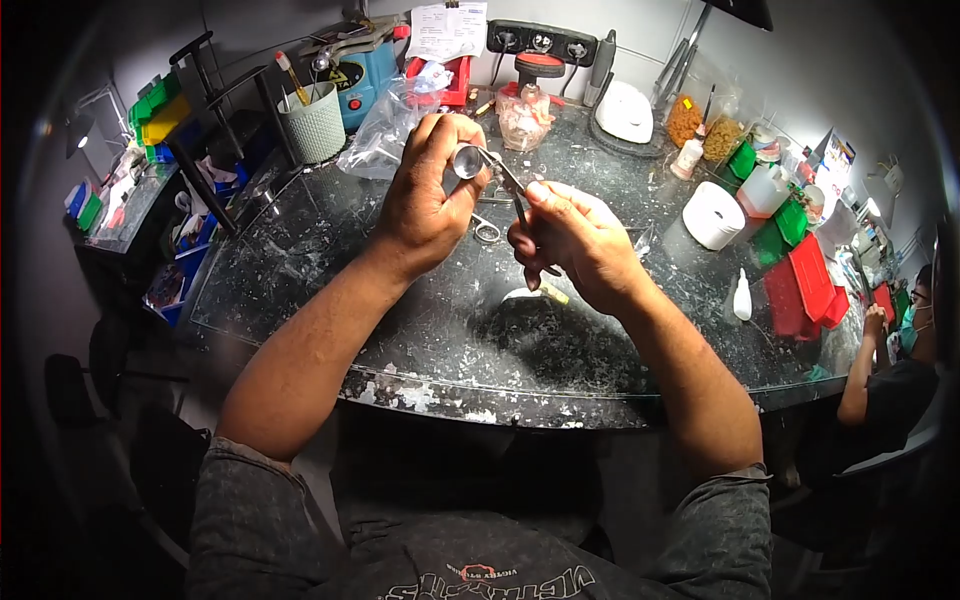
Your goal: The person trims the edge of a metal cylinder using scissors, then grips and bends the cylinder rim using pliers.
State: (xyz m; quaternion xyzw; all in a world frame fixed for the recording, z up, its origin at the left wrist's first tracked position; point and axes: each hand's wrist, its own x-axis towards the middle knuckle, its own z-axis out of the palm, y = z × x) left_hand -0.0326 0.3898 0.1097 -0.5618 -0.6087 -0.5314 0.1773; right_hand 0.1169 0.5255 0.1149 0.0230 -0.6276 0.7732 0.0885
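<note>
Raised above the dark, white-flecked worktop (420, 330), my left hand (432, 195) is closed around a small round metal cup-like piece (467, 161), its round face turned toward me. My right hand (580, 240) grips a slim metal tool with handles (519, 205), like scissors or pliers. The tool's tip points up and left, close beside the round piece; whether they touch is too small to tell. Behind the hands, a metal finger loop (486, 230) lies on the worktop. A small yellowish item (553, 292) lies below my right hand.
A woven cup with tools (312, 125) and a blue machine (365, 85) stand back left. A glass jar (523, 115) is behind the hands. White round container (713, 215), small white bottle (742, 297) and red bins (808, 280) are right. Another person (900, 370) sits far right.
</note>
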